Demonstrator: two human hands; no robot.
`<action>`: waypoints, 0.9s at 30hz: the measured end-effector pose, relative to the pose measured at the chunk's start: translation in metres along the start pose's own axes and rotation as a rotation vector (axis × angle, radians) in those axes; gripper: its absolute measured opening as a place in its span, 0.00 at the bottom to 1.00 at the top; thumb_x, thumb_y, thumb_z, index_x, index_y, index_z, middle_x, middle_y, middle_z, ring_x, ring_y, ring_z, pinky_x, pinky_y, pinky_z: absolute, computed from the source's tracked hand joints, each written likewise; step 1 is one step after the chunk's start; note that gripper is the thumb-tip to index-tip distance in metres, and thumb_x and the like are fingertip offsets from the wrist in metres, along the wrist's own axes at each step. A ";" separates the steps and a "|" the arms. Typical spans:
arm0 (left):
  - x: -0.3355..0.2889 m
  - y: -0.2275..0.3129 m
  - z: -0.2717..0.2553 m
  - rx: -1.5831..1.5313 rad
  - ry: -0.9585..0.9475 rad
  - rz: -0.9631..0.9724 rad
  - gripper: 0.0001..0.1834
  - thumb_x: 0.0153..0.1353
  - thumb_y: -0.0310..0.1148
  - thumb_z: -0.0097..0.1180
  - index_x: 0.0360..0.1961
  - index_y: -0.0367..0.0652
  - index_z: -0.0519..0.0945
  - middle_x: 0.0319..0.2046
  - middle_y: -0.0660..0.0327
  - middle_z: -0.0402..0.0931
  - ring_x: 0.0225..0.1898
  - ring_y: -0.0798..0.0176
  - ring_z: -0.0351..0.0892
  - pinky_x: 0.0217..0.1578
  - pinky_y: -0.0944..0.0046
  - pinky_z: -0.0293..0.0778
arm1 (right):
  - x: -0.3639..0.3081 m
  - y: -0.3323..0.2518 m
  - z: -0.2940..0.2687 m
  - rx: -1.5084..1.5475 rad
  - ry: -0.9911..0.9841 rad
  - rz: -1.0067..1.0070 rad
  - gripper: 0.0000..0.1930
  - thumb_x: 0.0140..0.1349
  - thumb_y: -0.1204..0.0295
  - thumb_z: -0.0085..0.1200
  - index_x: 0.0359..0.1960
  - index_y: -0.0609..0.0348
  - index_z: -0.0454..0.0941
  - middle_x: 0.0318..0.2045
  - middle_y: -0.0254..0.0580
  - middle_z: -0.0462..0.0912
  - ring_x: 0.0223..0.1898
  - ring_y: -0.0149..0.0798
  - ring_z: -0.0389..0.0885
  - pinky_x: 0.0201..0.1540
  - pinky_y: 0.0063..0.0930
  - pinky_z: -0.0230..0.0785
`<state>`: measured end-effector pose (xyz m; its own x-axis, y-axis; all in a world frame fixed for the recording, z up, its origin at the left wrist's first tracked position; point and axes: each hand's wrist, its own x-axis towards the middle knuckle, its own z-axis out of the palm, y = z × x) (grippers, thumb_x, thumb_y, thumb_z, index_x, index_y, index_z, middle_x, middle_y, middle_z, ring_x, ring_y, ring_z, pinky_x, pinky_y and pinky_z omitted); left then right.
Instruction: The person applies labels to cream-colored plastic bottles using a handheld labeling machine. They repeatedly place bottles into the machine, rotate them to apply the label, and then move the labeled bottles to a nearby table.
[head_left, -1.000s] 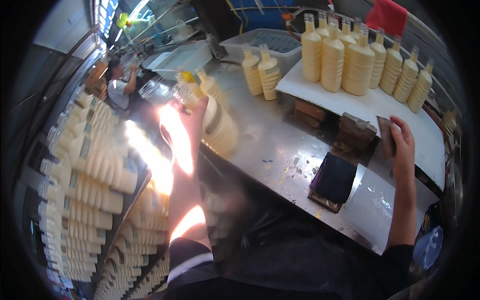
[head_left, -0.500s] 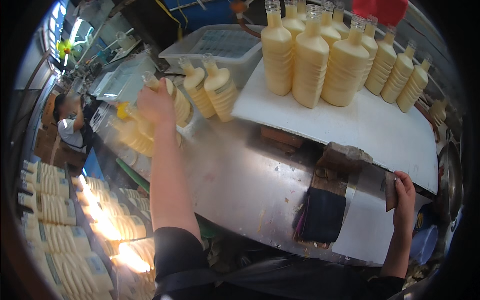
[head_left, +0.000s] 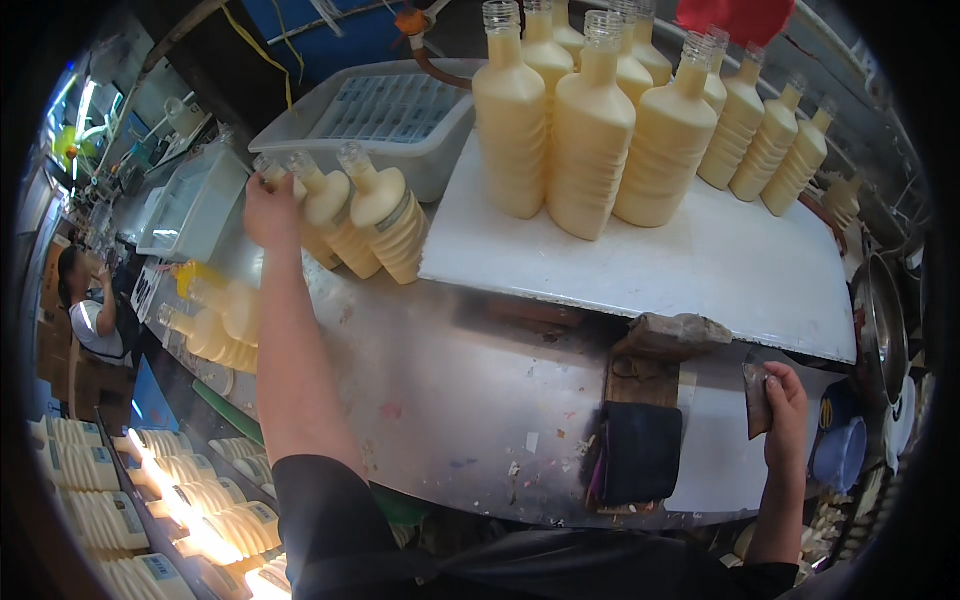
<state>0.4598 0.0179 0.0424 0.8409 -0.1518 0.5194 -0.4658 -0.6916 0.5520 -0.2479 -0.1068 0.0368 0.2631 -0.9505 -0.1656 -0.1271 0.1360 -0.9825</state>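
Bottle [head_left: 316,246] at ten o'clock — left hand [head_left: 272,212] grips its neck; right hand [head_left: 785,400] pinches a flat tool [head_left: 757,402] at four; nearby bottle [head_left: 386,212] has a label [head_left: 397,211] — bigger bottles [head_left: 592,150] at one look bare, maybe undone.

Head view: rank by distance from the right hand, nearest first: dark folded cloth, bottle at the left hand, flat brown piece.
1. Flat brown piece: held in the right hand.
2. Dark folded cloth: a little to the left of that hand.
3. Bottle at the left hand: far over to the left and farther back.
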 end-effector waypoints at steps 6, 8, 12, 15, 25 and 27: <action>-0.034 0.027 -0.081 0.195 0.431 0.398 0.30 0.58 0.43 0.64 0.62 0.47 0.76 0.53 0.52 0.80 0.53 0.47 0.79 0.54 0.49 0.73 | -0.010 0.008 -0.003 0.015 -0.037 -0.017 0.11 0.73 0.70 0.51 0.54 0.59 0.76 0.43 0.33 0.82 0.42 0.25 0.79 0.48 0.20 0.72; -0.053 0.031 -0.116 0.341 0.606 0.442 0.28 0.59 0.42 0.63 0.61 0.48 0.77 0.55 0.51 0.77 0.56 0.46 0.77 0.55 0.47 0.72 | -0.012 0.010 -0.003 0.036 -0.041 -0.034 0.13 0.73 0.70 0.52 0.55 0.59 0.75 0.43 0.33 0.81 0.42 0.25 0.79 0.47 0.19 0.72; -0.063 0.007 -0.149 0.516 0.416 0.118 0.26 0.59 0.40 0.63 0.60 0.50 0.78 0.57 0.51 0.76 0.56 0.45 0.77 0.55 0.46 0.72 | -0.025 0.009 0.005 0.083 -0.057 -0.055 0.17 0.72 0.70 0.52 0.61 0.60 0.73 0.44 0.33 0.81 0.44 0.24 0.79 0.47 0.18 0.71; -0.061 -0.019 -0.158 0.439 0.146 -0.034 0.24 0.59 0.40 0.63 0.57 0.51 0.80 0.54 0.52 0.78 0.53 0.47 0.79 0.53 0.49 0.74 | -0.037 0.007 -0.004 0.128 -0.166 -0.032 0.21 0.72 0.71 0.52 0.65 0.60 0.71 0.45 0.33 0.81 0.43 0.24 0.78 0.46 0.19 0.72; -0.126 0.006 -0.196 -0.002 0.054 0.172 0.18 0.53 0.35 0.66 0.48 0.53 0.86 0.40 0.60 0.86 0.43 0.57 0.85 0.46 0.58 0.77 | -0.070 0.011 0.003 0.290 -0.181 0.048 0.20 0.71 0.74 0.48 0.64 0.59 0.70 0.46 0.38 0.79 0.39 0.28 0.79 0.36 0.22 0.73; -0.147 0.038 -0.223 -0.213 -0.083 0.110 0.18 0.53 0.30 0.67 0.47 0.47 0.86 0.36 0.62 0.85 0.38 0.66 0.84 0.43 0.65 0.76 | -0.074 -0.001 0.014 0.304 -0.250 0.069 0.19 0.67 0.77 0.48 0.60 0.59 0.73 0.47 0.38 0.77 0.40 0.31 0.78 0.40 0.25 0.74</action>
<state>0.2573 0.1717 0.1325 0.7977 -0.2810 0.5336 -0.5957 -0.5045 0.6250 -0.2541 -0.0332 0.0489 0.4936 -0.8437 -0.2108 0.1264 0.3094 -0.9425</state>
